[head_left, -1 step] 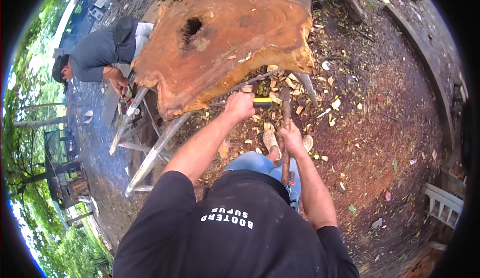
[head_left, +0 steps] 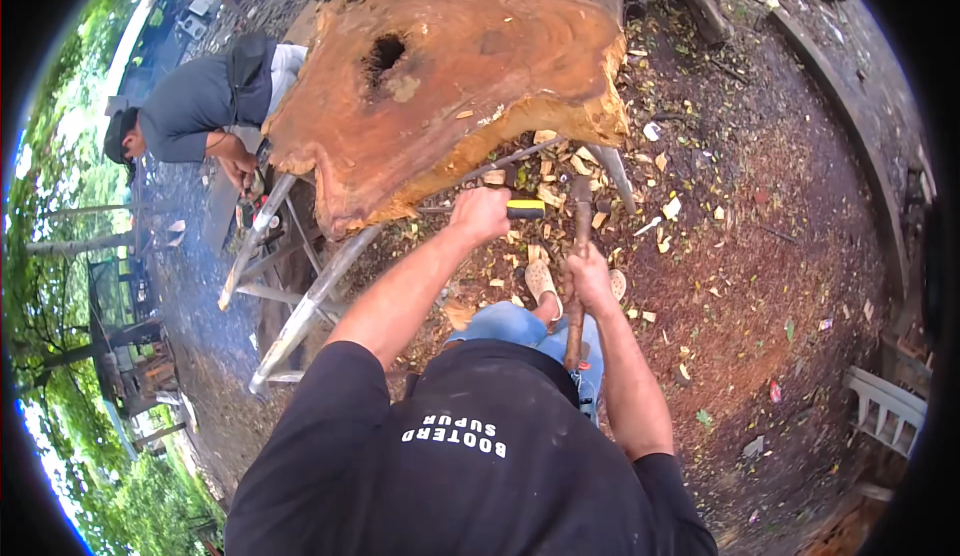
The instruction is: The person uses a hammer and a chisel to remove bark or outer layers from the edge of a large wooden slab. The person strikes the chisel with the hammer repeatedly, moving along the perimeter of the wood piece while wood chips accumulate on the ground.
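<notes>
My left hand [head_left: 481, 214] is closed around a chisel with a black and yellow handle [head_left: 526, 209]. The handle's butt sticks out to the right of my fist, and a thin metal blade points left toward the lower rim of a big wooden slab [head_left: 480, 66]. Most of the blade's tip is lost against the slab's edge. In my right hand [head_left: 590, 278] is a rough wooden stick [head_left: 582, 221], gripped around its middle. Its far end stands a little to the right of the chisel's butt, apart from it. The stick's near end reaches my waist.
The slab, with a dark hole [head_left: 386, 53], rests on metal legs [head_left: 318, 301]. Wood chips [head_left: 549, 196] litter the ground by my shoes [head_left: 541, 286]. A person [head_left: 200, 106] bends over at the far left. A white slatted plastic piece [head_left: 888, 408] lies at right.
The stick and my right hand have shifted slightly to the right, away from the chisel's butt. My left hand and the chisel are nearly unmoved.
</notes>
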Available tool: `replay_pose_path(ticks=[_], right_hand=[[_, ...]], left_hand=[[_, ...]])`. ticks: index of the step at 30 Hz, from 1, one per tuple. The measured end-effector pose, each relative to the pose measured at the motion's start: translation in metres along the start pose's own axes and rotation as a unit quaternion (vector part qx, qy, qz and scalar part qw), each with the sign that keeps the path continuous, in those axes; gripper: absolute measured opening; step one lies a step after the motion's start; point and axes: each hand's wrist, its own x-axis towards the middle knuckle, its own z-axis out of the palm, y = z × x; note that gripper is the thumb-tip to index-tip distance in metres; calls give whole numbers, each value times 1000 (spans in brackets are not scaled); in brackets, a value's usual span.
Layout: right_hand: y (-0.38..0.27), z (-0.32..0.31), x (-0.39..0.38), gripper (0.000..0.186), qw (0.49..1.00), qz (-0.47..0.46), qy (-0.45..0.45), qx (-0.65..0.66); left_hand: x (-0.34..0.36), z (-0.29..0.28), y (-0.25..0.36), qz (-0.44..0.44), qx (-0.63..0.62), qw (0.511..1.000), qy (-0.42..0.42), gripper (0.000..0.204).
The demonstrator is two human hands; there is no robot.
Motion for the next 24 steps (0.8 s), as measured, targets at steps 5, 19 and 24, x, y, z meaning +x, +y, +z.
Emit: replay_pose_path(ticks=[5,19,24], right_hand=[[7,-37,-15,16,995,-36,62,70],[16,-45,-59,12,994,5,107,37],[12,-32,-60,12,995,-4,95,40]], left_hand=[[-37,11,1,109,-17,993,47,13],[-52,-2,15,173,-23,984,37,18],[-16,-15,12,115,-4,992,53,18]])
